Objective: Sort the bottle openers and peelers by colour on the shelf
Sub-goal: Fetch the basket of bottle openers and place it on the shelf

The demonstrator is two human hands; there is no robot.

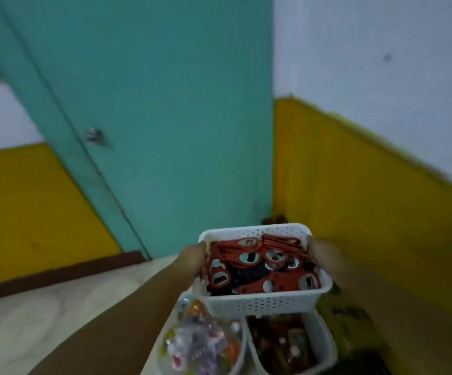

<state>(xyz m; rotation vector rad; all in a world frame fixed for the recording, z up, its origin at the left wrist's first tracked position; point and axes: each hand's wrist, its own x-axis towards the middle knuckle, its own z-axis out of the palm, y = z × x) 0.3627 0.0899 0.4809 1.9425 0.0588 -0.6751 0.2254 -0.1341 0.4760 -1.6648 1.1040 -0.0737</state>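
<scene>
Pile of red plastic bottle openers (249,258) lies in the white perforated plastic basket (262,304) we hold up. Our left hand (195,253) & right hand (317,249) clasp its side rims, fingers too blurred to detail. Just below the basket: round clear tub (200,345) of colourful bits & second white basket (324,345) w/ brownish items. Behind the basket: teal door (151,104), yellow wall (368,185).

Perforated white plastic basket (262,304) holds matt red bottle openers (249,257).
</scene>
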